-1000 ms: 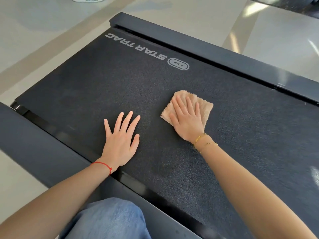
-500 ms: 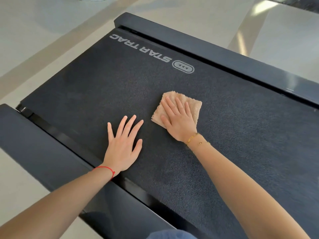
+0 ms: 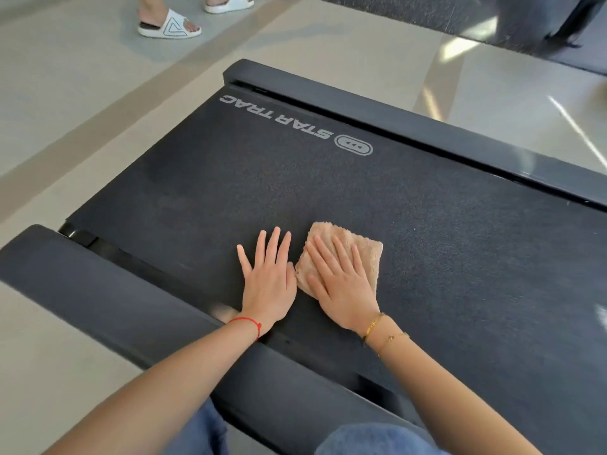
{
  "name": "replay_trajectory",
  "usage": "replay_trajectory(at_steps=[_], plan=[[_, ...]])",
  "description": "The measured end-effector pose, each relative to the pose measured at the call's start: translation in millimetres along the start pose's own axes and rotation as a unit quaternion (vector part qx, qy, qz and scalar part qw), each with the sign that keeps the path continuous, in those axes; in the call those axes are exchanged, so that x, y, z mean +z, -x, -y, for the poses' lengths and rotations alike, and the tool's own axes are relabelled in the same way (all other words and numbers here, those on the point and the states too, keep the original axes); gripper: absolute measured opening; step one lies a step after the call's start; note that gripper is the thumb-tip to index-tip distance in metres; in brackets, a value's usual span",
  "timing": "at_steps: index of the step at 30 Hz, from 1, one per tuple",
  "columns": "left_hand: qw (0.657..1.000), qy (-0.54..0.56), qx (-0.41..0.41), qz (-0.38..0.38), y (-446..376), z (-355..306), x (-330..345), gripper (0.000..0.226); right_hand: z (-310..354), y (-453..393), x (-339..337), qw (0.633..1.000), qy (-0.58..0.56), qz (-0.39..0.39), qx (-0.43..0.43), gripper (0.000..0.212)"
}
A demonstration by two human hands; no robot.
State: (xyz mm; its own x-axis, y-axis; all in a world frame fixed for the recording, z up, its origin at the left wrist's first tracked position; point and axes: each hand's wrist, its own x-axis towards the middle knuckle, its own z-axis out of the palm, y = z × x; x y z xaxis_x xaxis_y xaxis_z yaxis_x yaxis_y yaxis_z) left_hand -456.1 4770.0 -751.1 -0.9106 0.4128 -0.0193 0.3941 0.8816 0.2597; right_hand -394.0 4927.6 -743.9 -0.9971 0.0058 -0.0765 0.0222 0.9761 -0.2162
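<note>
A folded beige cloth (image 3: 366,249) lies on the black treadmill belt (image 3: 460,274). My right hand (image 3: 341,280) presses flat on the cloth with straight, spread fingers and covers most of it. My left hand (image 3: 269,277) rests flat on the belt just left of the cloth, fingers straight, its thumb side touching the cloth's left edge. Both palms face down.
Black side rails run along the belt, one near me (image 3: 98,307) and one on the far side (image 3: 410,126). Another person's feet in white slides (image 3: 169,26) stand on the tiled floor beyond. My denim-clad knees (image 3: 371,441) show at the bottom.
My right hand has slid the cloth left and toward me, until it lies against my left hand. The left hand stays flat on the belt. The view has pulled back.
</note>
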Motion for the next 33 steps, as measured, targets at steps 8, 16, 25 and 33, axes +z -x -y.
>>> replay_trajectory(at_steps=[8, 16, 25, 33], plan=[[0.995, -0.050, 0.070, 0.043, -14.1, 93.0, -36.8, 0.059, 48.0, 31.2, 11.4, 0.999, 0.007, 0.016, 0.032, 0.057], [0.998, -0.058, 0.002, 0.018, -38.9, 169.6, -63.8, 0.061, 54.2, 13.1, 8.9, 0.999, -0.009, 0.013, 0.046, 0.056], [0.996, -0.063, -0.058, -0.018, -69.4, 206.2, -59.9, 0.064, 70.9, -139.7, 1.6, 0.996, -0.039, 0.009, 0.074, 0.057], [0.994, -0.058, -0.087, -0.042, -83.7, 236.5, -62.4, 0.060, 144.5, -130.1, 23.8, 0.995, -0.002, 0.019, -0.102, 0.058]])
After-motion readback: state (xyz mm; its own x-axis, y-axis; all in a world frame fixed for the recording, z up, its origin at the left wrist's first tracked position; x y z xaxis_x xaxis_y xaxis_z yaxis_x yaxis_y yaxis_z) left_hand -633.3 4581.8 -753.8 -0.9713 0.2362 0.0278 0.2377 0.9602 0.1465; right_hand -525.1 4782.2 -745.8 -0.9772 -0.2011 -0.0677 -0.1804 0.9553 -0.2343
